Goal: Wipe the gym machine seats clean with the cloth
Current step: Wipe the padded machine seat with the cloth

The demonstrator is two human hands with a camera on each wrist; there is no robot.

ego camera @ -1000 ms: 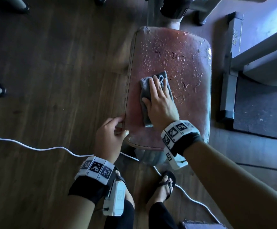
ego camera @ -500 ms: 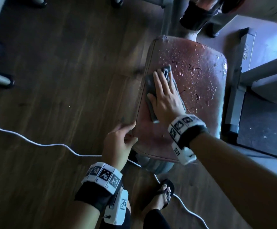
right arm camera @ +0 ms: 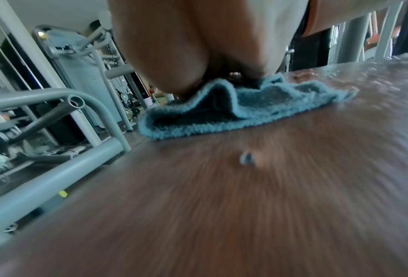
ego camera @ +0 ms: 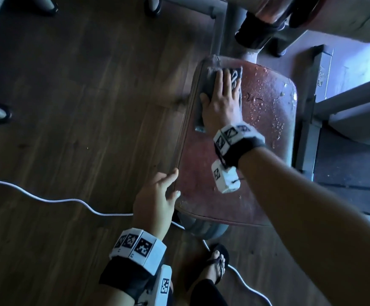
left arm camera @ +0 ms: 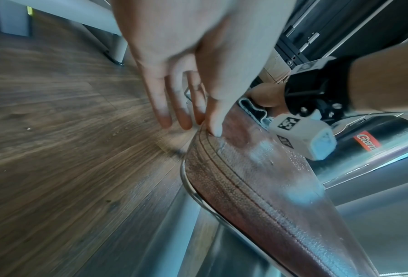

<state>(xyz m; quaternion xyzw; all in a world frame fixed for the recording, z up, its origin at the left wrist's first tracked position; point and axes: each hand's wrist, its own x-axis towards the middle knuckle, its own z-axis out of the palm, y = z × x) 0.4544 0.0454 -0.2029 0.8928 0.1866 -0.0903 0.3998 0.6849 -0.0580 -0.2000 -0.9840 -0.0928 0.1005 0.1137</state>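
A worn reddish-brown padded seat [ego camera: 230, 188] fills the middle of the head view, with water droplets over its far right part [ego camera: 267, 102]. My right hand [ego camera: 221, 100] lies flat with straight fingers on a folded grey-blue cloth [ego camera: 203, 93], pressing it onto the seat's far left corner. In the right wrist view the cloth [right arm camera: 233, 112] bunches under the palm on the seat [right arm camera: 245, 187]. My left hand [ego camera: 159, 195] rests at the seat's near left edge, thumb on top and fingers straight down the side. The left wrist view shows that thumb [left arm camera: 216, 120] on the seat's [left arm camera: 257, 178] seam.
Dark wood flooring [ego camera: 69, 129] lies to the left, crossed by a white cable [ego camera: 47, 198]. A grey metal frame [ego camera: 312, 111] and a dark mat [ego camera: 347, 173] stand right of the seat. The seat post and a black pad [ego camera: 256, 32] are beyond it. My sandalled foot [ego camera: 217, 263] is below.
My right hand has pushed the cloth away from me along the seat's left side to the far left corner. The left hand has stayed at the near left edge.
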